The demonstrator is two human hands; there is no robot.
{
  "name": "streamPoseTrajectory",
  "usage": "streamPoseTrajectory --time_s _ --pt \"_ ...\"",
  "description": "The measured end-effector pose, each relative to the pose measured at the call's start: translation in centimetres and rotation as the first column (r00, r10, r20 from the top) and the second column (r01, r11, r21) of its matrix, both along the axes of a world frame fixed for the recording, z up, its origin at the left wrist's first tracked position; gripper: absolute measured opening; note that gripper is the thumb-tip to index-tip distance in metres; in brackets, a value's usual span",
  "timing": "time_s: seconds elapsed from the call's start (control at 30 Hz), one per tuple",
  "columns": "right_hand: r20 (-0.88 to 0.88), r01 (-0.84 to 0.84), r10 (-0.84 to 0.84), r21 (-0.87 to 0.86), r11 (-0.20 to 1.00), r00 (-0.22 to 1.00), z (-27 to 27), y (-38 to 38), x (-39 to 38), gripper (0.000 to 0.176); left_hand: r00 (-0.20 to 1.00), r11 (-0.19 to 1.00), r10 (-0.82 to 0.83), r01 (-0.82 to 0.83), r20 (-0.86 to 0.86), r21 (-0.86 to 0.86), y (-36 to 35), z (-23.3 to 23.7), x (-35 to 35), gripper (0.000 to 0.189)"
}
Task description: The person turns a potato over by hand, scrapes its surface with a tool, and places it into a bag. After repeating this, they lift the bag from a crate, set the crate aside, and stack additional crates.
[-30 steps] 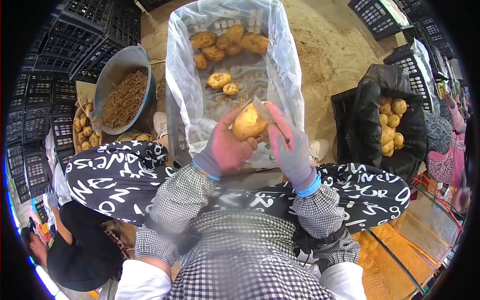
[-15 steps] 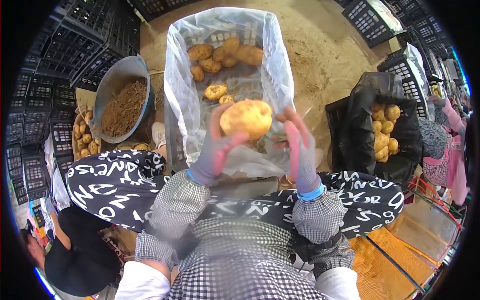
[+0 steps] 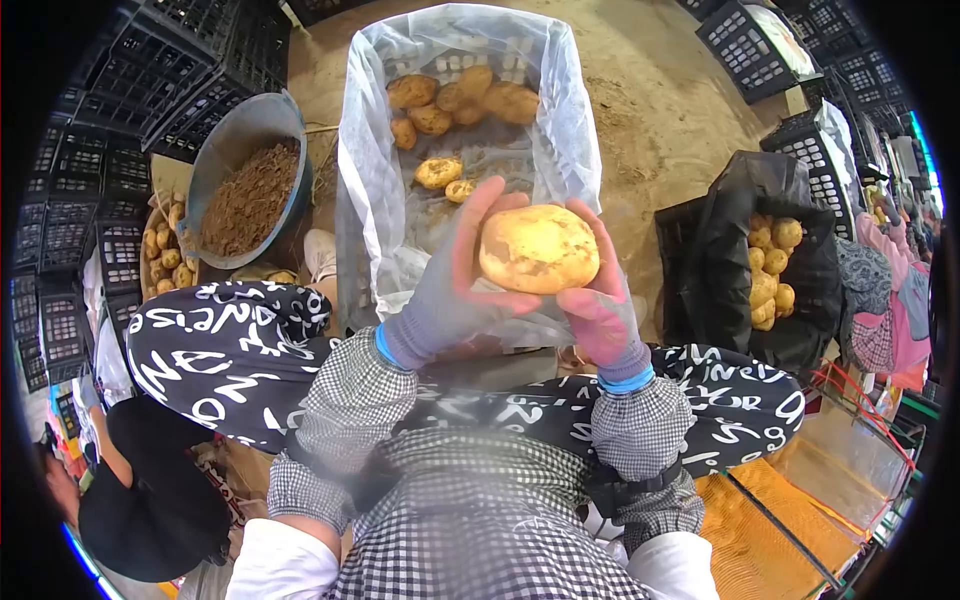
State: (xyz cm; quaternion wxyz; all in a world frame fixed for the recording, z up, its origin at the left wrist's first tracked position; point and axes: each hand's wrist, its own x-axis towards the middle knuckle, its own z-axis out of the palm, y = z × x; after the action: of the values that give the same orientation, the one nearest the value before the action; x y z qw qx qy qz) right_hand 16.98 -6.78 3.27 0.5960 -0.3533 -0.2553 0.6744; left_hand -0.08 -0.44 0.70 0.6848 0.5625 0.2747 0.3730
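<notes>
A large yellow potato (image 3: 540,250) with brown skin patches is held up between both gloved hands. My left hand (image 3: 455,285) grips its left end, thumb below and fingers behind. Around the right end curls my right hand (image 3: 605,310), its thumb under the potato. Beneath and beyond the hands stands a crate lined with translucent plastic (image 3: 362,180). Several brownish potatoes (image 3: 460,100) lie at its far end, and two smaller yellow potatoes (image 3: 438,173) rest nearer the middle.
Left of the crate is a blue-grey tub (image 3: 215,150) of soil (image 3: 250,200). A crate with a black liner (image 3: 695,270) holds several potatoes (image 3: 765,265) at right. Stacked black crates (image 3: 170,50) line the left side. Another person (image 3: 880,290) is at far right.
My right hand has come in from the right and closed on the potato's right end. The potato has shifted slightly right, and its patchy side now shows.
</notes>
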Motion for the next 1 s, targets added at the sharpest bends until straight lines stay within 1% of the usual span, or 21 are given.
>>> streamPoseTrajectory --time_s 0.03,0.07,0.1,0.13,0.17,0.23,0.27,0.3,0.33,0.43,0.47,0.53,0.63,0.67,0.73,0.83,0.93,1.0 --pt "0.014 0.016 -0.016 0.032 0.999 1.0 -0.7 -0.1 -0.1 0.088 0.996 0.997 0.025 -0.018 0.088 -0.079 0.0 0.3 0.1 0.098" --pt "0.029 0.032 -0.033 0.065 0.997 0.999 -1.0 -0.1 -0.2 0.083 0.998 0.992 0.02 -0.013 0.055 -0.128 0.1 0.5 0.0 0.095" --pt "0.211 0.074 -0.086 0.066 0.995 0.974 -1.0 0.0 -0.1 0.076 1.0 0.984 0.015 -0.01 0.023 -0.178 0.2 0.7 -0.2 0.093" --pt "0.386 0.112 -0.134 0.078 0.991 0.913 -0.9 0.3 0.0 0.069 1.0 0.974 0.011 -0.012 -0.007 -0.226 0.4 0.8 -0.2 0.091" --pt "0.545 0.149 -0.178 0.099 0.984 0.819 -0.9 0.6 0.3 0.062 0.996 0.982 0.06 -0.071 -0.064 -0.173 0.4 0.6 -0.2 0.089" --pt "0.719 0.199 -0.256 0.165 0.966 0.647 -2.0 0.3 1.2 0.051 0.972 0.983 0.159 -0.172 -0.172 -0.062 0.3 -0.1 -0.1 0.086" --pt "0.787 0.22 -0.292 0.203 0.954 0.543 -2.4 0.3 1.5 0.046 0.944 0.981 0.191 -0.19 -0.271 0.03 0.3 -0.4 -0.3 0.085" --pt "0.768 0.187 -0.307 0.243 0.952 0.563 -2.0 0.5 0.8 0.047 0.904 0.972 0.231 -0.198 -0.361 0.124 0.4 -0.6 -0.5 0.085" --pt "0.797 0.144 -0.258 0.214 0.966 0.546 -2.0 0.3 0.1 0.045 0.853 0.956 0.275 -0.196 -0.443 0.217 0.5 -0.8 -0.6 0.085" --pt "0.859 0.033 -0.128 0.128 0.991 0.496 -2.3 -0.5 -1.3 0.043 0.833 0.923 0.333 -0.192 -0.443 0.332 0.5 -1.5 -0.7 0.083" --pt "0.868 0.005 -0.098 0.109 0.994 0.486 -2.4 -0.5 -1.5 0.043 0.826 0.919 0.338 -0.188 -0.45 0.346 0.4 -1.6 -0.7 0.082" --pt "0.866 -0.015 -0.105 0.128 0.992 0.489 -2.8 -0.3 -1.7 0.041 0.817 0.91 0.348 -0.177 -0.46 0.374 0.4 -1.4 -0.7 0.081" --pt "0.861 -0.034 -0.156 0.196 0.98 0.485 -3.6 -0.4 -2.0 0.039 0.759 0.945 0.291 -0.131 -0.582 0.3 0.2 -0.4 -0.6 0.079" --pt "0.859 -0.043 -0.159 0.206 0.978 0.488 -3.6 -0.5 -2.2 0.039 0.762 0.938 0.298 -0.122 -0.575 0.324 0.2 -0.5 -0.7 0.079" --pt "0.857 -0.075 -0.106 0.166 0.983 0.504 -2.7 -0.7 -2.7 0.039 0.768 0.922 0.313 -0.105 -0.559 0.372 0.2 -0.8 -0.7 0.078" --pt "0.798 0.03 -0.086 0.085 0.996 0.596 -1.9 -0.7 -3.4 0.038 0.789 0.915 0.321 -0.116 -0.523 0.387 0.0 -0.8 -0.5 0.076" --pt "0.827 0.083 -0.206 0.191 0.978 0.523 -3.3 -0.3 -3.4 0.037 0.781 0.931 0.299 -0.113 -0.547 0.348 0.2 -0.4 -0.3 0.074" --pt "0.828 0.09 -0.198 0.177 0.98 0.524 -3.5 -0.3 -3.3 0.036 0.763 0.908 0.331 -0.096 -0.556 0.409 0.0 -0.8 -0.2 0.074"
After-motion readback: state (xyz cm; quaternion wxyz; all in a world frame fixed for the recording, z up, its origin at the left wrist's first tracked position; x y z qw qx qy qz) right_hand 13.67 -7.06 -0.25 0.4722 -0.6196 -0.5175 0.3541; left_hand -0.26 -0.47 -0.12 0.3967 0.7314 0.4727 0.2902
